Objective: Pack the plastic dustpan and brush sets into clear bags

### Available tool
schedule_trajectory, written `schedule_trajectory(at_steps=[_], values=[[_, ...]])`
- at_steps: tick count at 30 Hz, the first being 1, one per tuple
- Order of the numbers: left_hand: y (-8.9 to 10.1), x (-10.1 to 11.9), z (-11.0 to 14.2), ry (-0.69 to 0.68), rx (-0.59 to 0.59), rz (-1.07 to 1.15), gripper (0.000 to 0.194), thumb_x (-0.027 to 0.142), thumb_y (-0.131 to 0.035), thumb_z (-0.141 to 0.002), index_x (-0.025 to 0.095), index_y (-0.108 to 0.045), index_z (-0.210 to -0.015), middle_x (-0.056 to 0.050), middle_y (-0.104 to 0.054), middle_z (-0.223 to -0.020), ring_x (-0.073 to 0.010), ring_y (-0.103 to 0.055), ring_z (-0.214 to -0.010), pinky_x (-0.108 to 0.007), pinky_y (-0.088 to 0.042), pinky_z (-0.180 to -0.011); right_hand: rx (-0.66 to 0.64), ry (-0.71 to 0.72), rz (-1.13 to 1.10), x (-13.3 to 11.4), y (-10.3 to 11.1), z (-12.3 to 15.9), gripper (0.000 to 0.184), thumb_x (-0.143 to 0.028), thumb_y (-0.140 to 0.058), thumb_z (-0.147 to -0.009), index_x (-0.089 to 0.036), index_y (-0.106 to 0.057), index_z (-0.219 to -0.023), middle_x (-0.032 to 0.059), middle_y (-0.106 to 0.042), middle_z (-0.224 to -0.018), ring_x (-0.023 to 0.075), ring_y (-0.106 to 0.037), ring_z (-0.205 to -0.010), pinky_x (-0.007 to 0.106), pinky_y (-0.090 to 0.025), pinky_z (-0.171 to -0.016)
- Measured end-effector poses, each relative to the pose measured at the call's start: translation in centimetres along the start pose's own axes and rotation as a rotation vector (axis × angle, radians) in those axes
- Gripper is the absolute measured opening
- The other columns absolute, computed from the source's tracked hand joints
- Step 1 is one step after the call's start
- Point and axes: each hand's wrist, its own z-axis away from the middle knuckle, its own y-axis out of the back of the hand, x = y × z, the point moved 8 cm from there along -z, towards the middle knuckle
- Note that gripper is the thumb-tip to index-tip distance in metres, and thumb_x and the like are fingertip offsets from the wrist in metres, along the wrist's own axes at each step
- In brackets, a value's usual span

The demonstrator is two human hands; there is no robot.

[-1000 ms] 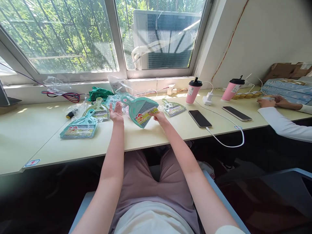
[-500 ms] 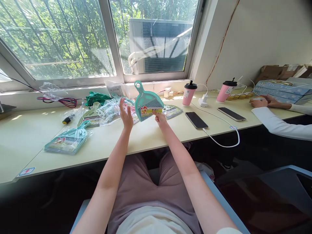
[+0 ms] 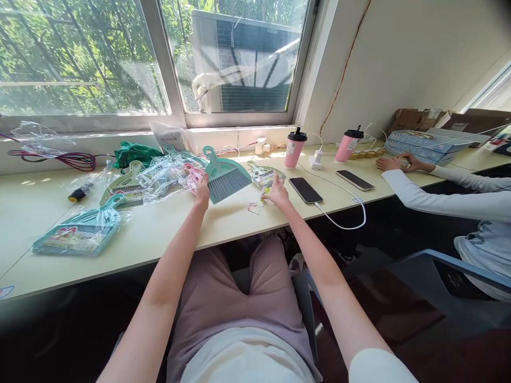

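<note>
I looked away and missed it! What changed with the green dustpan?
The left hand, open before, now holds the dustpan. The right hand moved away to the right, holding the printed card that was over the brush. The pink cups and phones stayed put.

Off-white top, short right sleeve; dusty-mauve trousers, softly creased; forearms bare.

Pale yellow table: bagged teal dustpan, 2 phones, 2 pink cups, clear wrapping, probably screwdriver.
</note>
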Motion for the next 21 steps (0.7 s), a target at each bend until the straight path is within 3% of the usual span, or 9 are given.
schedule_trajectory(at_steps=[2,5,8,11,16,21], values=[[-0.2,0.2,0.5,-0.008,0.006,-0.035,0.011,0.029,-0.069,-0.098,0.020,-0.073,-0.103,-0.011,-0.074,-0.126,-0.0274,-0.046,-0.151,-0.035,-0.036,-0.126,0.103,0.136,0.127,-2.3,1.1,0.8,0.101,-0.027,-0.091,-0.072,-0.021,-0.039,-0.159,0.0249,-0.050,-0.151,0.0354,-0.066,-0.122,0.042,-0.055,-0.093],[-0.8,0.5,1.1,-0.016,-0.034,-0.046,0.012,0.029,-0.071,-0.095,0.021,-0.075,-0.103,-0.011,-0.075,-0.123,-0.0297,-0.050,-0.148,-0.037,-0.040,-0.123,0.244,0.377,0.208,-7.4,1.6,2.8,0.060,-0.031,-0.065,-0.098,-0.020,-0.047,-0.154,0.0222,-0.053,-0.151,0.0340,-0.057,-0.134,0.044,-0.049,-0.102],[-2.2,0.1,1.9,0.033,-0.170,-0.055,0.014,0.032,-0.070,-0.096,0.021,-0.076,-0.101,-0.009,-0.077,-0.114,-0.0300,-0.058,-0.140,-0.039,-0.046,-0.118,0.208,0.560,0.293,-12.3,-0.2,4.4,0.041,-0.036,-0.048,-0.108,-0.018,-0.060,-0.143,0.0210,-0.063,-0.141,0.0339,-0.056,-0.131,0.047,-0.042,-0.107],[-3.7,-0.4,2.7,0.065,-0.334,-0.072,0.017,0.036,-0.071,-0.095,0.021,-0.076,-0.100,-0.008,-0.078,-0.106,-0.0298,-0.065,-0.128,-0.038,-0.051,-0.111,0.136,0.549,0.348,-15.0,-2.4,4.4,0.039,-0.037,-0.046,-0.109,-0.011,-0.071,-0.122,0.0241,-0.072,-0.119,0.0361,-0.061,-0.119,0.048,-0.041,-0.102],[-3.4,-1.1,2.7,0.092,-0.362,-0.141,0.025,0.045,-0.076,-0.091,0.021,-0.078,-0.099,-0.008,-0.078,-0.097,-0.0321,-0.071,-0.115,-0.041,-0.055,-0.104,0.114,0.321,0.175,-14.3,-3.1,2.6,0.042,-0.035,-0.044,-0.110,-0.011,-0.076,-0.099,0.0209,-0.075,-0.100,0.0308,-0.069,-0.097,0.040,-0.044,-0.090],[-3.3,-2.8,2.7,0.237,-0.377,-0.125,0.023,0.040,-0.079,-0.087,0.022,-0.079,-0.102,-0.011,-0.079,-0.101,-0.0338,-0.073,-0.111,-0.044,-0.057,-0.102,0.101,0.175,-0.204,-11.4,-1.2,1.8,0.039,-0.034,-0.054,-0.105,-0.019,-0.073,-0.076,0.0106,-0.071,-0.075,0.0247,-0.069,-0.084,0.030,-0.043,-0.074]])
